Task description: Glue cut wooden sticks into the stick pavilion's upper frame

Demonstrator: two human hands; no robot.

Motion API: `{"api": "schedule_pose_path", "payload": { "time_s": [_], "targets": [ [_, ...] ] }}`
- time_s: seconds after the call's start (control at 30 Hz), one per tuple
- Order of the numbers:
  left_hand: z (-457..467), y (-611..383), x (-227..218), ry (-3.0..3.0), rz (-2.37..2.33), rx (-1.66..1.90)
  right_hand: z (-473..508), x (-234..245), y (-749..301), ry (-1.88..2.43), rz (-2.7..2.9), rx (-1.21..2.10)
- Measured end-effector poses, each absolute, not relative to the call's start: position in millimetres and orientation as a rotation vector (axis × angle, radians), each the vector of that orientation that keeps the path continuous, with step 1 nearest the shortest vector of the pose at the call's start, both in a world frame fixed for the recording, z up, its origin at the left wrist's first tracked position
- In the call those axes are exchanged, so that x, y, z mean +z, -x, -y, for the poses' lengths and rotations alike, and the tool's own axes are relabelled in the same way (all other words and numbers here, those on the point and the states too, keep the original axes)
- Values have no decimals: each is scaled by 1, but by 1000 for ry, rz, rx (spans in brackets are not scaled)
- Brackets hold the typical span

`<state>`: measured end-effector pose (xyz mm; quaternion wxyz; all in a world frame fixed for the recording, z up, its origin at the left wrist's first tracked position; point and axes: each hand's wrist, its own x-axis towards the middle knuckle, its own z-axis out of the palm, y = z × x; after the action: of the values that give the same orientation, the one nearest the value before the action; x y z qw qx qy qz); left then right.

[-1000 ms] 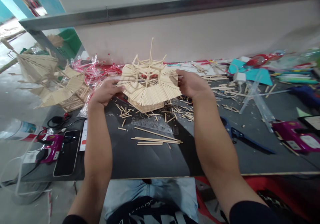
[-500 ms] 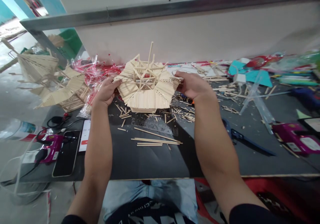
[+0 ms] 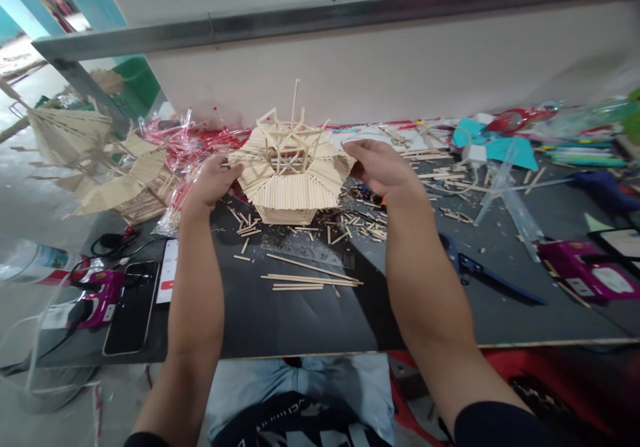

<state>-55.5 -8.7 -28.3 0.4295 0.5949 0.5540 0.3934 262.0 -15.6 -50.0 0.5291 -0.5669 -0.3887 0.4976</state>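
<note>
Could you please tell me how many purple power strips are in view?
2: one power strip left of the black phone, another at far right. Others may be hidden.

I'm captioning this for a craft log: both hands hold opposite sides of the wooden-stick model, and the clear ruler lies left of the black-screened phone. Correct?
No: the head view shows the clear ruler right, not left, of the black-screened phone; left hand and right hand hold opposite sides of the wooden-stick model.

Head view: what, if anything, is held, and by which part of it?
The stick model, by its flared rim, left hand and right hand on opposite sides.
</note>
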Motion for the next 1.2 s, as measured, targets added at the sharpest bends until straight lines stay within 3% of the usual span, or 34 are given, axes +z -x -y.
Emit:
{"api": "schedule_pose_path", "payload": {
  "time_s": [0.17, 0.37, 0.6, 0.77, 0.9, 1.03, 1.2],
  "targets": [
    [17, 72, -13, -1589, -1494, 854, 19, -50, -269, 1423, 958, 1062],
    [38, 89, 14, -1837, -1577, 647, 47, -21, -289, 1439, 1099, 637],
    [70, 91, 36, -1898, -1410, 505, 125, 35, -270, 1217, 1448, 473],
    [92, 90, 51, -2045, -1371, 406, 163, 51, -244, 1112, 1855, 585],
    [112, 86, 64, -2058, -1343, 397, 166, 32, -228, 1117, 2127, 768],
    [117, 79, 60, -2182, -1238, 501, 152, -23, -214, 1055, 2359, 1007],
    [109, 50, 6, -2387, -1317, 486, 134, -91, -201, 1232, 2446, 743]
  ]
}}
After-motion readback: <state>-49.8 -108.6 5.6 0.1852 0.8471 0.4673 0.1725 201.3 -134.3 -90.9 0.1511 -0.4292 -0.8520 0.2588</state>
